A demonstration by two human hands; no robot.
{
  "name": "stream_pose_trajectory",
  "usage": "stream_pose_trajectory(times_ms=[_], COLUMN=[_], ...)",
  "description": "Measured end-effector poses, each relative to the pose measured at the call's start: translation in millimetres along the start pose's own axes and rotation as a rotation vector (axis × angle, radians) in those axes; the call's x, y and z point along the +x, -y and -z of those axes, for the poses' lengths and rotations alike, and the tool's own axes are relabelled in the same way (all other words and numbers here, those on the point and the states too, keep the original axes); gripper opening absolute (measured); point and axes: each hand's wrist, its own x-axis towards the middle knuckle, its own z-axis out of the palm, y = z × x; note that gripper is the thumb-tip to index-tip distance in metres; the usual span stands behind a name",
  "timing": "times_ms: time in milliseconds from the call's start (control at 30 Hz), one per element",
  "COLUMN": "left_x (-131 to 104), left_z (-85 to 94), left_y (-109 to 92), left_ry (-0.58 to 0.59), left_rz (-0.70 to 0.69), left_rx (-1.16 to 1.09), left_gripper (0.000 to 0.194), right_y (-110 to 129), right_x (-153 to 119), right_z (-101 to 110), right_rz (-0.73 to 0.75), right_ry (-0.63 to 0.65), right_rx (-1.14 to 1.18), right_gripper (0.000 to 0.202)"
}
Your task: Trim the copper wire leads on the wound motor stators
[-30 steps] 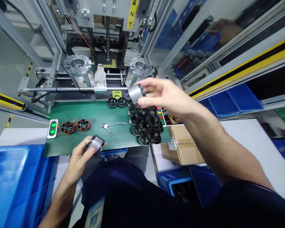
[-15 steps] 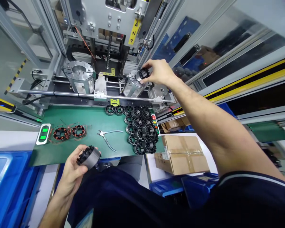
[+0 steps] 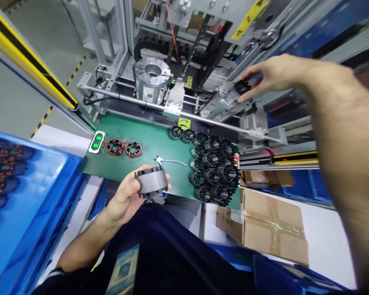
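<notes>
Metal band with black toothed ends [image 3: 152, 181] rests in the left hand [image 3: 126, 198], the thumb on its near side and the fingers curled around it, just over the front edge of the green surface [image 3: 141, 127]. Off to the right, the thumb and fingers of the right hand [image 3: 276, 78] pinch a black-toothed ring [image 3: 242, 87] at the top of the right cylindrical fixture [image 3: 217, 107]; blur and the fingers themselves hide how deep it sits.

Seating that ring looks to be the step in hand. It would go best held level and square to the opening, with light, even pressure, and let go only once it sits flush; forcing it at a tilt could catch the teeth. The left hand does well to wait clear of the rods and of the 2 copper-wound rings [image 3: 113, 141].

Compared with 0.5 s ago, the view is turned, so the fixture appears farther right. Less of the right hand's ring shows, and the left hand's band is rolled so that its smooth grey side faces up. The stacked rings [image 3: 213, 174] and the cutters [image 3: 170, 161] keep their places on the surface.
</notes>
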Motion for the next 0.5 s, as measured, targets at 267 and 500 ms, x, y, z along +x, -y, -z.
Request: stream_pose_trajectory(times_ms=[267, 500], left_x=[-1.8, -8.4], left_z=[-13.4, -12.3], left_y=[3.5, 2.7], left_ry=[0.010, 0.028], left_rz=[0.069, 0.069], left_rx=[-0.117, -0.149], left_gripper=[0.061, 0.061], right_y=[19.5, 20.8], right_x=[-6.3, -18.2], right_z=[4.9, -9.1], right_rz=[-0.003, 0.009], right_ry=[0.078, 0.090], right_rx=[-0.195, -0.131], right_gripper=[0.088, 0.082])
